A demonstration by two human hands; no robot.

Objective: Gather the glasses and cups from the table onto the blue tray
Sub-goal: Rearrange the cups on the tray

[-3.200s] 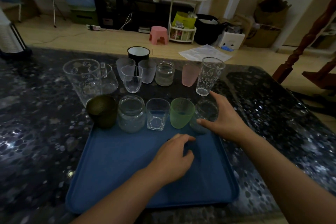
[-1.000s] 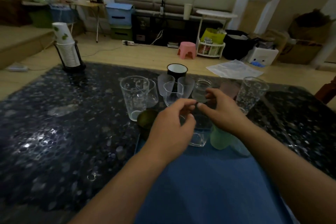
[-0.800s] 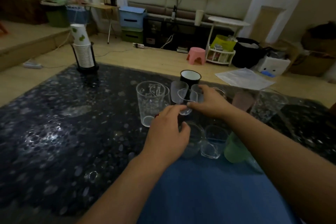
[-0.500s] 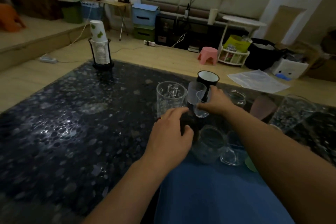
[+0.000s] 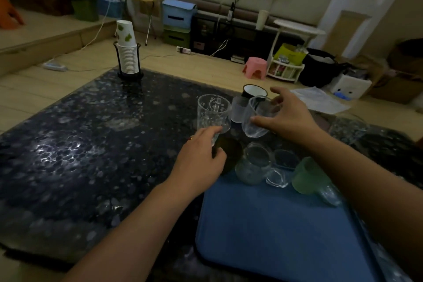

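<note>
My right hand (image 5: 289,118) grips a small clear glass (image 5: 255,119), lifted and tilted above the table. My left hand (image 5: 198,163) rests at the base of a tall clear printed glass (image 5: 212,112), fingers curled beside a dark green cup (image 5: 229,154). The blue tray (image 5: 281,233) lies at lower right. Along its far edge stand the dark cup, a glass jar (image 5: 253,167), a small tumbler (image 5: 280,169) and a green frosted cup (image 5: 307,177). A frosted cup (image 5: 237,111) and a black enamel mug (image 5: 253,91) stand behind on the table.
The dark speckled table (image 5: 91,144) stretches to the left. A black holder with stacked paper cups (image 5: 128,55) stands at its far left corner. Another clear patterned glass (image 5: 348,126) shows blurred at right. A pink stool (image 5: 255,67) and boxes sit on the floor beyond.
My right hand has lifted the small clear glass off the table and tilted it. My left hand moved to the tall glass's base. The view has swung left.
</note>
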